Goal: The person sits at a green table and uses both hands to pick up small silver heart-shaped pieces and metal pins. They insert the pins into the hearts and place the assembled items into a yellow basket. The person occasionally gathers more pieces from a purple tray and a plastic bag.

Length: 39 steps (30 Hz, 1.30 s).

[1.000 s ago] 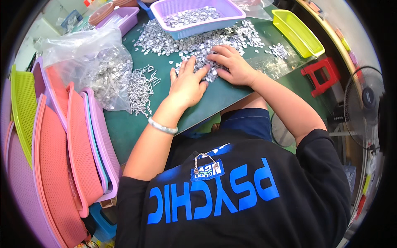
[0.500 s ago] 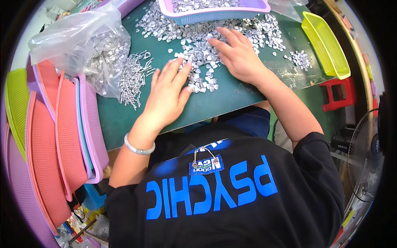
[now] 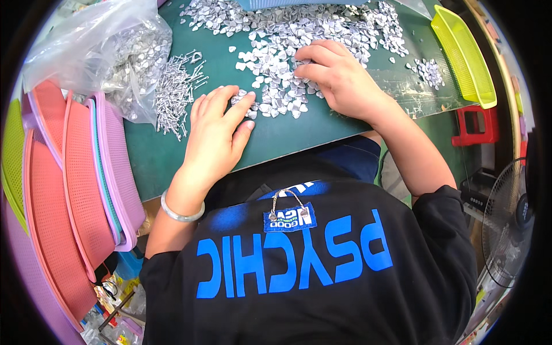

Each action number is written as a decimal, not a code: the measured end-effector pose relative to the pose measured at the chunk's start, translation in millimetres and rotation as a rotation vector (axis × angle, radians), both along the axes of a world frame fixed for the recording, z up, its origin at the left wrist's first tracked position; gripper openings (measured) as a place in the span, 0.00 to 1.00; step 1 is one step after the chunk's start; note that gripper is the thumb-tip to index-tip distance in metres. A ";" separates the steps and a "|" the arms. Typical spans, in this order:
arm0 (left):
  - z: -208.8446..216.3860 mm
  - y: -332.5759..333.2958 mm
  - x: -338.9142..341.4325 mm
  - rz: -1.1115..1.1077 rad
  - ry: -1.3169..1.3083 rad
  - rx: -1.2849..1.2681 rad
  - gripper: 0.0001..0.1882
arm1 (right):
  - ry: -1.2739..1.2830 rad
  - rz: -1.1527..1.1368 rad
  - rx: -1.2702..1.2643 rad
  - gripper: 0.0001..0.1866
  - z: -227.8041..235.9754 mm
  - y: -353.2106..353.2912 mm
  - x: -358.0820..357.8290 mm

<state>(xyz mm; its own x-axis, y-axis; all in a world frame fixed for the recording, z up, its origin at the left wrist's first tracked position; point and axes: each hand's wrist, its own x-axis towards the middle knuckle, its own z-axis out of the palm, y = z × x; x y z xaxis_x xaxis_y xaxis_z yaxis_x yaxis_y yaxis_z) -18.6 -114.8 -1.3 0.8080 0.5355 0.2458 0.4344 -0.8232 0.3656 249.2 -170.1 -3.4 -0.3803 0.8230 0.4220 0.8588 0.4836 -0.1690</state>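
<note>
Small silver heart-shaped pieces point(image 3: 282, 72) lie in a loose spread on the green table, thickest toward the far side. At the near left edge of the spread, my left hand point(image 3: 215, 129) rests with its fingers apart, the fingertips beside a few hearts. My right hand point(image 3: 351, 83) lies over the right part of the spread. Its fingers are bent but apart, the tips touching hearts, and no piece shows in its grip. To the left of my left hand sits a pile of silver screw-like pins point(image 3: 177, 95).
A clear plastic bag point(image 3: 135, 63) of silver pieces stands at left, beside stacked pink and purple baskets point(image 3: 86, 190). A blue basket point(image 3: 299, 4) shows at the far edge. A yellow-green basket point(image 3: 463, 57) and a small heart pile point(image 3: 428, 73) are at right, a red stool point(image 3: 477, 125) beyond.
Both hands have come slightly nearer the table's front edge, and my right fingers are more bent. More hearts now lie spread between the hands. The whole view has shifted a little.
</note>
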 end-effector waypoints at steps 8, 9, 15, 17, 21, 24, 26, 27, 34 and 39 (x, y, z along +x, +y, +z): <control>-3.1 -13.4 -3.0 -0.047 -0.085 0.027 0.18 | 0.037 -0.058 -0.093 0.12 0.2 -18.9 -19.6; -4.3 -12.7 -4.6 -0.048 -0.106 0.015 0.17 | 0.053 -0.072 -0.075 0.10 0.7 -19.6 -18.4; -13.8 -15.3 -8.7 -0.066 -0.233 0.073 0.13 | 0.072 -0.062 -0.104 0.07 3.7 -24.4 -16.8; -14.3 -15.8 -7.6 -0.055 -0.250 0.063 0.12 | 0.119 -0.060 -0.097 0.08 3.5 -27.3 -16.6; -15.2 -16.1 -1.2 -0.023 -0.283 0.076 0.09 | 0.132 -0.082 -0.032 0.13 -1.7 -27.6 -28.6; -11.9 -17.6 2.4 0.020 -0.288 0.033 0.08 | 0.040 -0.050 -0.049 0.16 -1.1 -26.7 -44.7; -10.0 -15.9 3.1 0.046 -0.306 0.040 0.08 | 0.037 -0.068 -0.061 0.10 -4.2 -23.9 -43.5; -9.7 -14.9 3.6 0.055 -0.315 0.043 0.08 | 0.033 -0.081 -0.073 0.09 -4.8 -24.8 -39.4; -5.3 -16.0 -12.0 0.115 -0.257 0.088 0.12 | 0.101 -0.060 -0.073 0.05 -1.4 -32.1 -37.8; -9.2 -22.6 -26.3 0.122 -0.199 0.043 0.15 | 0.111 -0.044 -0.057 0.07 -5.5 -30.5 -58.8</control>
